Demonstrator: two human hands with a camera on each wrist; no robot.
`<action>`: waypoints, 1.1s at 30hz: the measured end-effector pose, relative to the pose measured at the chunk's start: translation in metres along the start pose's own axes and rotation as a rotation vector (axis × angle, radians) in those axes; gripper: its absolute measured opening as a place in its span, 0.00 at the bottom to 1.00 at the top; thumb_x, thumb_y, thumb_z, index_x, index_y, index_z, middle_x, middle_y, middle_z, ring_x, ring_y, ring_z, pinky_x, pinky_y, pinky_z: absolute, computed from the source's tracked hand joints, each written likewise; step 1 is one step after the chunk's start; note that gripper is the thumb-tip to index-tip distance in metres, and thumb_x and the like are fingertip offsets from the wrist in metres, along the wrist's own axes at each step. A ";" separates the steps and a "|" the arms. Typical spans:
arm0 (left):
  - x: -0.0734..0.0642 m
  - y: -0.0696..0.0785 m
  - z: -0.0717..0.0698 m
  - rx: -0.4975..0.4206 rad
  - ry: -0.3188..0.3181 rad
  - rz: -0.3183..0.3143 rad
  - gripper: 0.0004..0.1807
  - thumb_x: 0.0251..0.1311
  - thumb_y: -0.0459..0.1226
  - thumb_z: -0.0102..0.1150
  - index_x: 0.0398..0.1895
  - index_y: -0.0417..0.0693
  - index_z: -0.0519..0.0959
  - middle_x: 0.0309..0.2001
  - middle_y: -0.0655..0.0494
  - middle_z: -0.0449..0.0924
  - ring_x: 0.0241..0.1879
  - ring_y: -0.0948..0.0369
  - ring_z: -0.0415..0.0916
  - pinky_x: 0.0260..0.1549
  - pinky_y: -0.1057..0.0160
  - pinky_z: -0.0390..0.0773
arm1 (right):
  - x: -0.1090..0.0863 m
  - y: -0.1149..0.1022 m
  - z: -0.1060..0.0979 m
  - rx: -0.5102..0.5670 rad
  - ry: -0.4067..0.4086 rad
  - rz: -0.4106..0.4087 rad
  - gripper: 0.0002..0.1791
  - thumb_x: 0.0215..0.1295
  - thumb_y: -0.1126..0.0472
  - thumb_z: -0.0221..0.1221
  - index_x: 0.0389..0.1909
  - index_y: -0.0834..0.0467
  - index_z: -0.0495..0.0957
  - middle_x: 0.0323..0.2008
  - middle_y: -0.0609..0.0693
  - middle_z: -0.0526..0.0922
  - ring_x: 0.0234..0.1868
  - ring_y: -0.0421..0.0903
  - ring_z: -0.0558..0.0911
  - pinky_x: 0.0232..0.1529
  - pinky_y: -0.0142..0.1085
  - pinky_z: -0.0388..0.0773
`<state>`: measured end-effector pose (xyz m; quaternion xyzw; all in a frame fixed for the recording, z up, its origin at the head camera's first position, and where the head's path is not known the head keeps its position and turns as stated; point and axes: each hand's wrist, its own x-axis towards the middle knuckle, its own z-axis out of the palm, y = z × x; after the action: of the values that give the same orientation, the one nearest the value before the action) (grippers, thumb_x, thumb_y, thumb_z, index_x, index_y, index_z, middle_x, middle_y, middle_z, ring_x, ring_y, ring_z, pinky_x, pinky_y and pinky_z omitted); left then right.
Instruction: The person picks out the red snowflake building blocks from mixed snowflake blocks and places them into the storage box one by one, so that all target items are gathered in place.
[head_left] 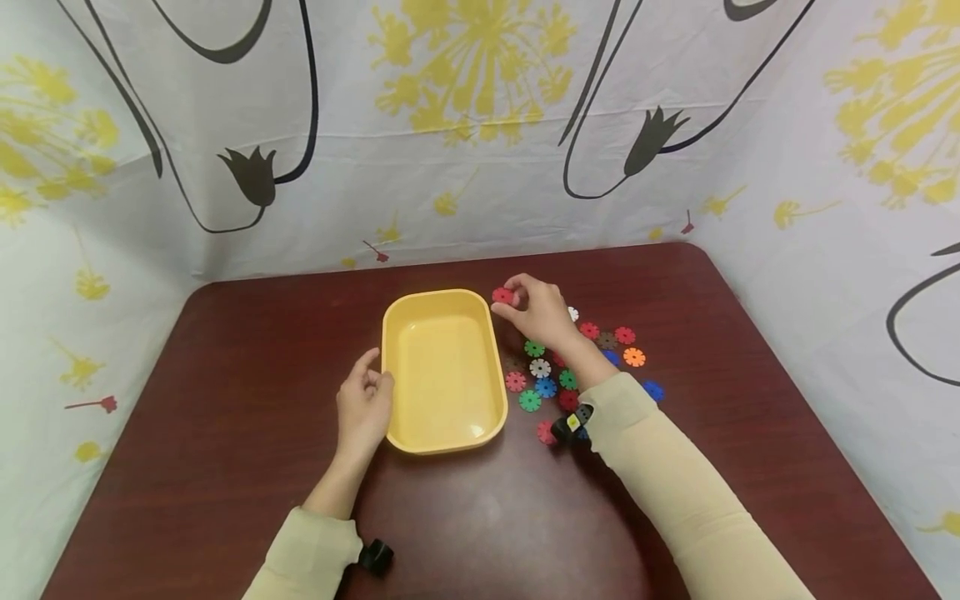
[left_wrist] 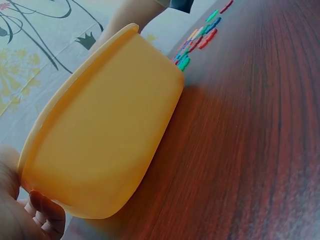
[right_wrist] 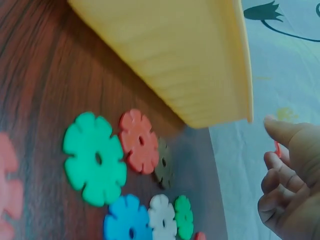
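Work looks early: one red disc (head_left: 502,295) is lifted, none shows inside the yellow tray (head_left: 442,367), and the loose discs (head_left: 530,401) lie on the tabletop (head_left: 225,417), right of the tray. Right hand (head_left: 542,317) pinches the red disc between thumb and fingers, just beside the tray's far right corner. Left hand (head_left: 365,404) touches the tray's left rim; cannot tell whether it clamps or merely rests there. Red disc is thin with a notched edge; centre too small to read. Loose discs are red, green, blue, white, brown and orange, flat, with petal-like notches and small central holes; right forearm (head_left: 591,362) hides some, so no exact count.
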<state>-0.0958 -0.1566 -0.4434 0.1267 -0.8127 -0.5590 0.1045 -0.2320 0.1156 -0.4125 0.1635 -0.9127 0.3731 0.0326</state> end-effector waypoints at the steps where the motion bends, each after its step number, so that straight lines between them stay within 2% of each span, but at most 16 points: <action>1: 0.000 0.000 0.000 0.002 0.000 0.003 0.25 0.67 0.35 0.51 0.67 0.43 0.74 0.29 0.51 0.75 0.18 0.66 0.64 0.17 0.69 0.66 | 0.001 -0.002 0.000 0.012 0.005 -0.002 0.21 0.66 0.50 0.68 0.51 0.59 0.78 0.30 0.51 0.77 0.30 0.48 0.74 0.35 0.40 0.71; 5: 0.000 0.000 0.000 0.002 -0.002 0.010 0.24 0.68 0.35 0.51 0.67 0.44 0.75 0.28 0.51 0.74 0.17 0.66 0.62 0.16 0.69 0.65 | 0.003 -0.010 0.002 0.047 0.005 -0.032 0.20 0.66 0.51 0.68 0.51 0.60 0.78 0.30 0.51 0.78 0.31 0.48 0.75 0.35 0.40 0.72; 17: 0.001 0.000 0.000 0.015 0.005 0.027 0.23 0.66 0.34 0.51 0.65 0.44 0.77 0.27 0.52 0.74 0.17 0.66 0.62 0.16 0.70 0.65 | 0.009 -0.028 0.010 0.102 -0.075 -0.131 0.18 0.66 0.55 0.68 0.50 0.61 0.79 0.32 0.50 0.78 0.29 0.46 0.75 0.31 0.36 0.72; 27: -0.001 0.001 0.000 0.017 0.001 0.012 0.23 0.66 0.34 0.52 0.64 0.45 0.77 0.28 0.51 0.74 0.19 0.64 0.65 0.18 0.69 0.68 | 0.012 -0.038 0.019 0.089 -0.115 -0.182 0.18 0.65 0.56 0.68 0.51 0.61 0.79 0.32 0.50 0.78 0.29 0.46 0.72 0.31 0.35 0.70; 33: -0.001 0.001 0.000 0.010 0.000 0.004 0.23 0.66 0.34 0.53 0.64 0.45 0.77 0.28 0.51 0.75 0.20 0.64 0.65 0.19 0.69 0.68 | 0.013 -0.044 0.027 0.084 -0.123 -0.205 0.18 0.64 0.55 0.70 0.50 0.59 0.79 0.32 0.49 0.79 0.26 0.45 0.71 0.27 0.34 0.69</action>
<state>-0.0948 -0.1560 -0.4422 0.1255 -0.8159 -0.5546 0.1050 -0.2287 0.0641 -0.4002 0.2800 -0.8749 0.3951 0.0075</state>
